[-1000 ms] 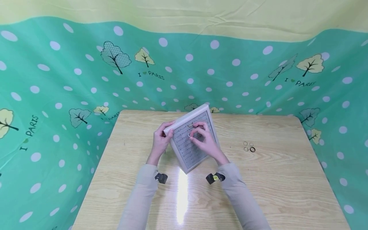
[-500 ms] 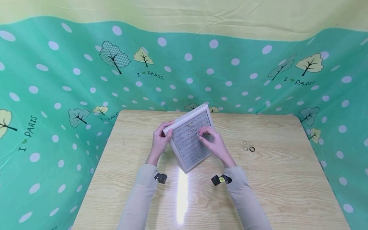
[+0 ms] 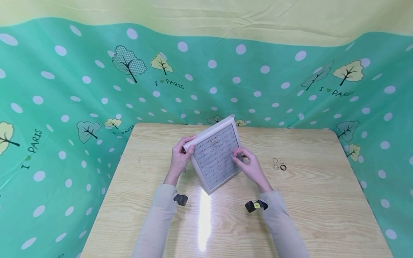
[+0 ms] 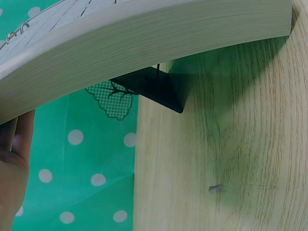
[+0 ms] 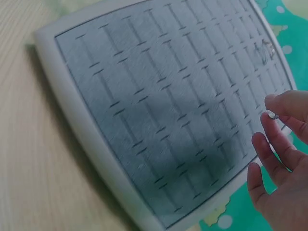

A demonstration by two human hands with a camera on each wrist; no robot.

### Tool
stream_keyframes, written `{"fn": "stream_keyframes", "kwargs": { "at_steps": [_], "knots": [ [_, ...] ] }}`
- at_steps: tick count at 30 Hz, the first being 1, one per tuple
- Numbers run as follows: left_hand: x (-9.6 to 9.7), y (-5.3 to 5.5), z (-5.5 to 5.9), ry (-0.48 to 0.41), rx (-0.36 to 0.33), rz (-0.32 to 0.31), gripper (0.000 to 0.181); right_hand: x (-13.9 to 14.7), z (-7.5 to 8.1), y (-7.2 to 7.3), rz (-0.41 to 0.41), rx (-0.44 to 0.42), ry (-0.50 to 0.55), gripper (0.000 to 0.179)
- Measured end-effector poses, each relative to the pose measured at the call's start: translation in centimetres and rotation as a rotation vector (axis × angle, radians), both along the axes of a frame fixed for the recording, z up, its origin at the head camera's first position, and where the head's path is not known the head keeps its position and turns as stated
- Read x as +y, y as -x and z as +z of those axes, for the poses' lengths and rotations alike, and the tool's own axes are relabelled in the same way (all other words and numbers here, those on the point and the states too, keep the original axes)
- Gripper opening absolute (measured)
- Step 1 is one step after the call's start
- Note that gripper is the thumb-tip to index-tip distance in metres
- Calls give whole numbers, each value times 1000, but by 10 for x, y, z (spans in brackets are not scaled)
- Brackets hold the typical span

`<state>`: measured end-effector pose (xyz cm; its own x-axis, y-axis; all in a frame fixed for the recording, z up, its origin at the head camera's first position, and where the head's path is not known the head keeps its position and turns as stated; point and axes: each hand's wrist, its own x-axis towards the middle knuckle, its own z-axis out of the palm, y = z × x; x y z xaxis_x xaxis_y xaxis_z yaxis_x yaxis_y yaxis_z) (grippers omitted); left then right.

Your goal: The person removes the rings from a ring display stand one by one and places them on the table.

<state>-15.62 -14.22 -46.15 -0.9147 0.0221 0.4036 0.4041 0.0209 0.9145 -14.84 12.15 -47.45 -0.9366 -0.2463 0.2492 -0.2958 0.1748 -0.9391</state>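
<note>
Ring display board (image 3: 214,161): located in the middle of the wooden table (image 3: 309,204), tilted, with its slotted face turned up toward the person. Left hand (image 3: 178,159) grips it at the upper left corner, thumb on the front of the frame. Right hand (image 3: 251,167), near the board's right edge, has thumb and forefinger closed on a small pale ring (image 5: 273,116); its other fingers stand loosely bent and apart.

Handling, as judged: the board looks stiff and fairly light for its breadth, best taken by the thick frame rather than the padded face, which appears soft and likely to mark. The held ring should be very light, hard and slippery; pinch it by the outer band. Two rings (image 3: 214,142) seated near the board's top could be dislodged by a knock. Four loose rings, one of them black (image 3: 283,167), lie on the table at the right.

Not verified: the left fingers behind the frame are largely concealed. A black stand plate (image 4: 156,86) shows beneath; its attachment is hidden. The held ring is mostly covered by fingertips, its design unreadable. Contact between right hand and board cannot be determined.
</note>
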Motion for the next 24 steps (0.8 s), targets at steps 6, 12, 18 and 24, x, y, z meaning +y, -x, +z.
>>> {"fn": "stream_keyframes", "kwargs": {
  "at_steps": [6,12,18,24],
  "knots": [
    [0,0,0,-6,6,-6,24,13,-15,-4,-27,-45,-8,8],
    [0,0,0,-4,7,-4,24,32,-28,-9,-56,-80,-55,10],
    [0,0,-1,-3,10,-12,25,54,-37,-14,-84,-79,-119,13],
    [-1,0,-1,-8,11,-19,25,76,-42,-22,-129,-87,-195,13]
  ]
}}
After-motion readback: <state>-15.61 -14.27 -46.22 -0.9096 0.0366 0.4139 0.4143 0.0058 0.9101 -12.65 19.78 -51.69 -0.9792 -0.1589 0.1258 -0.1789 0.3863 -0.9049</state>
